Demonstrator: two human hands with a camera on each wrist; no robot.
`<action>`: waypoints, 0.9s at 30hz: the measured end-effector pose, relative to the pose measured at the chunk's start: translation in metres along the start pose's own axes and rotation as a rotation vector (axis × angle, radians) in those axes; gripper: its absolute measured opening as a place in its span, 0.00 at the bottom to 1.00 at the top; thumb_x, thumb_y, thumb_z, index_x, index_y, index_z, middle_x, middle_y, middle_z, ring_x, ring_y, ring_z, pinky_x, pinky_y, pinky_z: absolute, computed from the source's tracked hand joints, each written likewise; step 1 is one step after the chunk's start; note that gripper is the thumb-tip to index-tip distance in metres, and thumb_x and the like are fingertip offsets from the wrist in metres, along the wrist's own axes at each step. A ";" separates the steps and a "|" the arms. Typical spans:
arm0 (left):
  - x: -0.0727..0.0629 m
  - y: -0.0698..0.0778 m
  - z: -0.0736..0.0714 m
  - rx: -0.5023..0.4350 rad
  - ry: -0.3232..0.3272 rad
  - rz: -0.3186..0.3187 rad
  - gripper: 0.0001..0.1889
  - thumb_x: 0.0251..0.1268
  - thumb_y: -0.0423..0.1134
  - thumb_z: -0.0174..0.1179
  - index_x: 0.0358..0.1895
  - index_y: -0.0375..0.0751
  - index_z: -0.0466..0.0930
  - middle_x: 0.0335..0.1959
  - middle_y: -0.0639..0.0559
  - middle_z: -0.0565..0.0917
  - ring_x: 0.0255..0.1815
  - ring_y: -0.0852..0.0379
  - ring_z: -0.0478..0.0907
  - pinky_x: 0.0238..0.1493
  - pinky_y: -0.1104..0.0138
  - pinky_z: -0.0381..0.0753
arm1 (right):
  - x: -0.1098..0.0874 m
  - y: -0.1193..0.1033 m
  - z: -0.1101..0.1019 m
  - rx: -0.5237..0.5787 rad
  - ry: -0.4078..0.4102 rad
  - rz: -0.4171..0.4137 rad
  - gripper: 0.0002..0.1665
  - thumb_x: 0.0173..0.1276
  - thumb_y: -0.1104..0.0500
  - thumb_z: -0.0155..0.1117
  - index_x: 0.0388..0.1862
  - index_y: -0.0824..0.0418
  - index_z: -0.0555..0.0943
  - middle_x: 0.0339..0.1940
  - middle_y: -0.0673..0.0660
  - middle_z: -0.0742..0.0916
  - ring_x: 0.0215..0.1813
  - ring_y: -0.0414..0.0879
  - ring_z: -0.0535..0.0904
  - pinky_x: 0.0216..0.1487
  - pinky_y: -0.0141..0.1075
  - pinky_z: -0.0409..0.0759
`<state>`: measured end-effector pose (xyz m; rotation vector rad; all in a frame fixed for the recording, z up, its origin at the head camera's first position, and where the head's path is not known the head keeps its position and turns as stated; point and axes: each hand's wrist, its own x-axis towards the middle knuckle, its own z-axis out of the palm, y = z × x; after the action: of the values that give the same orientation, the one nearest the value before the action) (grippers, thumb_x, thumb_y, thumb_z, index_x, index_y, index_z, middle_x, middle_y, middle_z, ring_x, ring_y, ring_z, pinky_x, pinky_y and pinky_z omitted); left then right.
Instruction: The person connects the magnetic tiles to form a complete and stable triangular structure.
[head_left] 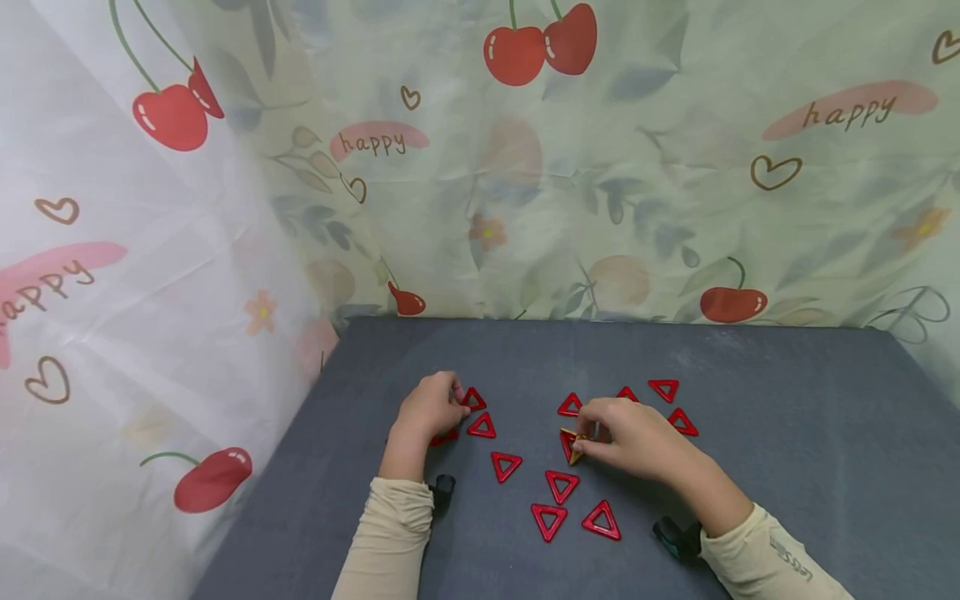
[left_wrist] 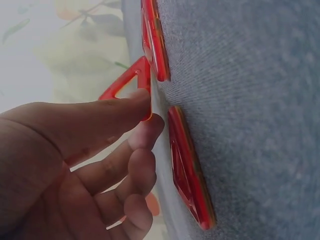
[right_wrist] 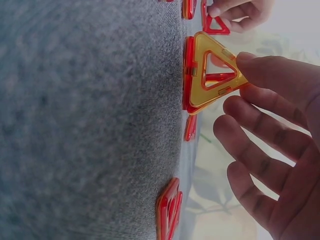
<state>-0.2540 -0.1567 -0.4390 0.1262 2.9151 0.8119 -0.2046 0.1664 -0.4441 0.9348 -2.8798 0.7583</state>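
At the left, my left hand (head_left: 431, 408) pinches a red triangular magnetic tile (left_wrist: 144, 75) between thumb and forefinger, tilted up off the grey tabletop. Another red tile (head_left: 482, 426) lies just in front of it, and one more is partly hidden beneath the wrist. My right hand (head_left: 626, 433) pinches the tip of a yellow triangular tile (right_wrist: 198, 85) between thumb and fingers. That yellow tile stands on edge, its base against a red tile (right_wrist: 189, 50) on the table. In the right wrist view the other fingers are spread loosely.
Several red triangular tiles lie scattered on the grey table (head_left: 795, 450): a nearer group around one tile (head_left: 562, 474), and a farther group behind the right hand including a tile (head_left: 663, 383). A cherry-patterned curtain (head_left: 450, 208) hangs along the back and left.
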 end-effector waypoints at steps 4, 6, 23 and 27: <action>0.002 0.001 0.001 -0.025 -0.009 0.015 0.09 0.68 0.35 0.72 0.45 0.40 0.82 0.30 0.50 0.82 0.28 0.54 0.78 0.30 0.62 0.75 | 0.000 0.000 -0.001 0.008 0.002 0.001 0.11 0.68 0.52 0.79 0.34 0.42 0.82 0.30 0.36 0.82 0.30 0.29 0.75 0.31 0.29 0.76; 0.003 0.002 0.002 -0.031 -0.009 0.032 0.09 0.68 0.35 0.72 0.47 0.41 0.83 0.30 0.50 0.83 0.28 0.55 0.79 0.31 0.62 0.76 | 0.000 0.001 -0.001 0.012 0.001 0.004 0.10 0.68 0.53 0.79 0.34 0.42 0.83 0.31 0.36 0.82 0.30 0.29 0.75 0.31 0.29 0.76; -0.006 0.025 -0.003 -0.062 -0.116 0.145 0.11 0.79 0.35 0.59 0.50 0.38 0.91 0.31 0.51 0.85 0.26 0.57 0.75 0.33 0.64 0.76 | -0.001 0.002 -0.003 0.004 0.011 -0.011 0.09 0.70 0.54 0.77 0.36 0.43 0.84 0.31 0.37 0.82 0.31 0.29 0.74 0.31 0.30 0.75; -0.007 0.029 0.001 -0.059 -0.163 0.151 0.12 0.79 0.35 0.58 0.50 0.37 0.91 0.30 0.50 0.85 0.27 0.57 0.76 0.33 0.63 0.77 | -0.001 0.002 -0.002 0.007 0.009 -0.004 0.08 0.70 0.54 0.77 0.36 0.44 0.84 0.31 0.37 0.82 0.32 0.30 0.74 0.32 0.30 0.75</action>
<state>-0.2458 -0.1321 -0.4248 0.3914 2.7510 0.8649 -0.2051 0.1699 -0.4434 0.9355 -2.8689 0.7706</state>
